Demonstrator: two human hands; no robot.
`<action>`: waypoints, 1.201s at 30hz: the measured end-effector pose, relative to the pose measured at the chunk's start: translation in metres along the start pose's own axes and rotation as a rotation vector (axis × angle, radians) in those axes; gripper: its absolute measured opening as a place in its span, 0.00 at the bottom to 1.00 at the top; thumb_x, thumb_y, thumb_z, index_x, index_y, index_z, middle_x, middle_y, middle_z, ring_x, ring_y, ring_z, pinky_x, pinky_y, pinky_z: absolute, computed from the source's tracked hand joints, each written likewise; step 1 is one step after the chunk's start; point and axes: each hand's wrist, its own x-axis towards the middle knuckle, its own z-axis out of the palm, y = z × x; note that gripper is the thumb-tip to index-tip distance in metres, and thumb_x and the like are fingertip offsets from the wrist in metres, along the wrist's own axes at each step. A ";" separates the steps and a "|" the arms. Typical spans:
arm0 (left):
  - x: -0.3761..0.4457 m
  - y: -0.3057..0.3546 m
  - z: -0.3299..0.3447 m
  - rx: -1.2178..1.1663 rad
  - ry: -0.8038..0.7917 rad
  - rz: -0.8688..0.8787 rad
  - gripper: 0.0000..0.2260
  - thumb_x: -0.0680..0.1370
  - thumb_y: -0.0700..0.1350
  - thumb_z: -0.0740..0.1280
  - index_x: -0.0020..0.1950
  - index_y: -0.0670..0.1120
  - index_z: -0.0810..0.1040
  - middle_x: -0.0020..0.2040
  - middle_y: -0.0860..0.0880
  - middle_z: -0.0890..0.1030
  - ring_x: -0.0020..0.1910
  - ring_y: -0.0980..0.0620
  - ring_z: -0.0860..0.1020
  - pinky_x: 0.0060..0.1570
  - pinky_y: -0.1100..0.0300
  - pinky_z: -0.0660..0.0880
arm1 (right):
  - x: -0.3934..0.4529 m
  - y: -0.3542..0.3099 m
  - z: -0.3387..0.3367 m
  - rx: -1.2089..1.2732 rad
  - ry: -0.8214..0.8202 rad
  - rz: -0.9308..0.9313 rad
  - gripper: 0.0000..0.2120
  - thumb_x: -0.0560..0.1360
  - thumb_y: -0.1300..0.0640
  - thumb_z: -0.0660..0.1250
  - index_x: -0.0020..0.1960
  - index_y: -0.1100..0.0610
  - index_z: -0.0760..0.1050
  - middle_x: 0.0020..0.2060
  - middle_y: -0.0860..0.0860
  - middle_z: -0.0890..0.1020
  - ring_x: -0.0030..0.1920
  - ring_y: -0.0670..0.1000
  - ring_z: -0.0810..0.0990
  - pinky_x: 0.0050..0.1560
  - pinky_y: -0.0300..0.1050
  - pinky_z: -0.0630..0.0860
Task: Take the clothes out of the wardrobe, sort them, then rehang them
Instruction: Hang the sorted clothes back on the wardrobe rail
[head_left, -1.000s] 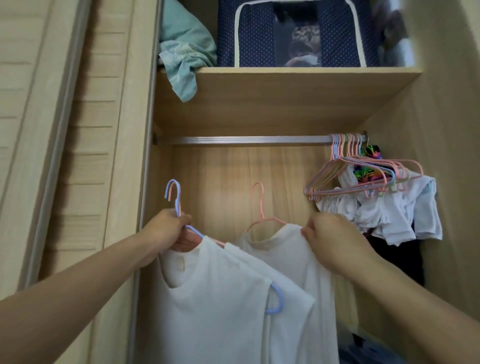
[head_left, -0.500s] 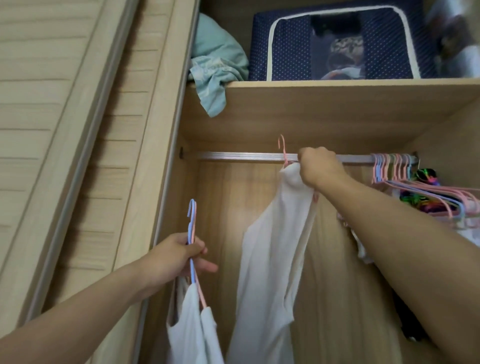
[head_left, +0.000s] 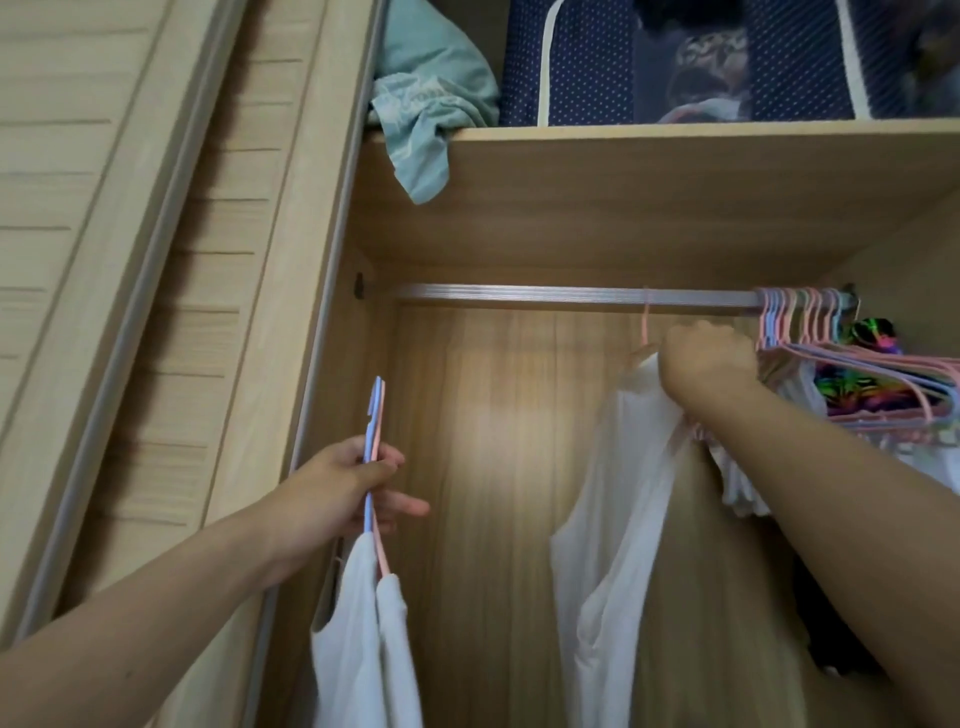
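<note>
Left hand: my left hand grips two hangers, one blue and one pink, pressed together edge-on, hooks pointing up; fingers are curled round their necks.
Left shirts: two white shirts hang from those hangers below my hand, near the wardrobe's left wall.
Right hand: my right hand is raised just under the rail, fingers closed on the shoulder of a white shirt at its hanger.
Pink hanger: its hook sits over the rail, just left of my right hand.
Hung clothes: a bunch of pink and blue hangers crowds the rail's right end, carrying white and multicoloured garments.
Shelf: the shelf above holds teal cloth draping over its edge and a navy dotted storage bag.
Door: the slatted door stands at left.
</note>
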 end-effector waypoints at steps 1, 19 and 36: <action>0.001 0.000 0.000 -0.007 0.004 -0.006 0.09 0.85 0.40 0.58 0.63 0.42 0.71 0.47 0.36 0.86 0.50 0.40 0.85 0.66 0.37 0.73 | 0.002 0.011 0.003 -0.007 0.010 0.041 0.14 0.79 0.61 0.60 0.60 0.59 0.79 0.58 0.58 0.81 0.59 0.61 0.80 0.54 0.51 0.76; -0.003 0.005 0.012 -0.002 0.079 -0.018 0.10 0.84 0.35 0.56 0.63 0.41 0.71 0.49 0.36 0.86 0.36 0.47 0.83 0.27 0.62 0.74 | -0.163 -0.068 -0.045 1.320 -0.839 -0.332 0.18 0.83 0.46 0.59 0.51 0.59 0.79 0.41 0.54 0.80 0.40 0.54 0.78 0.36 0.46 0.77; -0.007 -0.004 0.011 0.085 0.045 -0.027 0.11 0.84 0.36 0.56 0.66 0.42 0.71 0.50 0.39 0.86 0.37 0.51 0.85 0.32 0.60 0.79 | -0.218 -0.078 -0.034 1.317 -0.974 -0.396 0.07 0.80 0.54 0.65 0.47 0.55 0.81 0.36 0.50 0.78 0.36 0.48 0.74 0.36 0.43 0.68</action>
